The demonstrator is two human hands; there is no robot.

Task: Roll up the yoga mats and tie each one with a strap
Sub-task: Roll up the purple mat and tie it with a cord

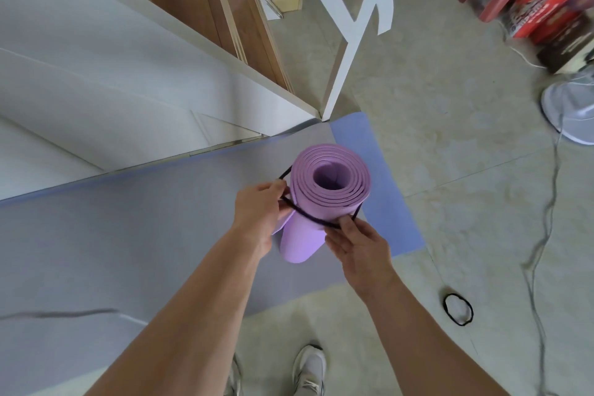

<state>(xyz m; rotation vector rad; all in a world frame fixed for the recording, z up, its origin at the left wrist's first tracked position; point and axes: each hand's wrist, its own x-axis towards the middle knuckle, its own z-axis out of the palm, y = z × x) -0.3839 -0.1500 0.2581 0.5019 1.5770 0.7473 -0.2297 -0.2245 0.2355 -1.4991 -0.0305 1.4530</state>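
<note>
Purple rolled mat [321, 202] upright at frame center. Left hand [260, 212] and right hand [356, 244] both pinch black strap [308, 217], stretching it around the roll. Mat looks light, squashy; grip strap sides.

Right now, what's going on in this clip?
A person stands holding a rolled purple yoga mat upright and is stretching a black elastic strap around it, the left hand pulling one side and the right hand the other. The strap is partway down the roll. A second black strap lies on the floor, and a grey-blue mat remains unrolled beneath.
</note>
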